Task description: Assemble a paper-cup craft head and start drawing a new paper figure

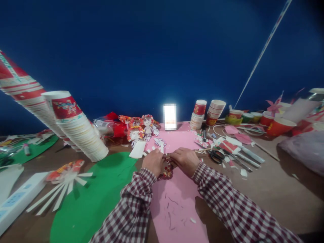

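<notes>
1. Left hand [154,162]: fingers curled at the red-yellow piece [167,172]; exact grip cannot be told.
2. Red-yellow piece: between the hands, partly covered by them, over the pink sheet [181,209].
3. Right hand [186,158]: fingers bent, tips near the left hand; grip hidden.
4. Stick [205,149]: projects right from beside this hand.
5. Scissors [217,156]: on the table [253,195], near the stick.

Blue wall [121,60] behind brown table [268,199]

Small craft piece [167,172] mottled red and yellow, checked sleeves [220,192] maroon and white, pink paper [182,206] marked with dark strokes, large sheet [83,202] green, table [283,202] brown, backdrop [121,60] deep blue, leaning paper cups [82,133] white below a red printed band, power strip [22,200] white with blue patches.
</notes>
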A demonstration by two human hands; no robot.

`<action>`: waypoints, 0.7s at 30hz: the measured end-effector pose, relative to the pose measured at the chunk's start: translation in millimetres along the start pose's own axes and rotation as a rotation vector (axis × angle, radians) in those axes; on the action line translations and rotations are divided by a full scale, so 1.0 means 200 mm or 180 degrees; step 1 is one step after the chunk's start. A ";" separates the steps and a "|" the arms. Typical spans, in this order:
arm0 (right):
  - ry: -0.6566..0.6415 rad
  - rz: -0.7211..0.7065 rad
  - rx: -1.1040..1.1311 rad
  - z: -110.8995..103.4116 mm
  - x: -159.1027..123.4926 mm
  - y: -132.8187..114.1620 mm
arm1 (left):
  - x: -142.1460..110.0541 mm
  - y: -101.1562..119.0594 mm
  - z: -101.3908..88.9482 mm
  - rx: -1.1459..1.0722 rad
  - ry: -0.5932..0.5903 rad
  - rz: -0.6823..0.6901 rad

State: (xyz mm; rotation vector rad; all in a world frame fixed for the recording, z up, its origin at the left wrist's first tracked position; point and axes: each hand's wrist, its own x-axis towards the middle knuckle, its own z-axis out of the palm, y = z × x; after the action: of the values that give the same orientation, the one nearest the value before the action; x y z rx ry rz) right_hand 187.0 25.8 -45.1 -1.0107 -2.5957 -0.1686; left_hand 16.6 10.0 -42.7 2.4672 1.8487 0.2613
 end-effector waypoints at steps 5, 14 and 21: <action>0.0015 -0.0152 0.0059 0.01 0.00 0.02 | 0.00 -0.01 0.01 -0.0048 0.0046 0.0060; 0.0067 -0.0105 0.0152 0.00 0.00 0.01 | 0.00 -0.01 0.01 -0.0106 0.0077 0.0054; 0.0122 -0.0135 0.0235 0.00 0.00 0.01 | 0.00 -0.02 0.00 -0.0296 0.0092 0.0017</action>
State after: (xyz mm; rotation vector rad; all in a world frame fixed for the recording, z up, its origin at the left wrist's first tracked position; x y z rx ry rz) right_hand 188.3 26.9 -45.1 -0.9186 -2.5700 -0.1007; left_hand 12.8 10.2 -43.8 2.4198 1.7974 0.3760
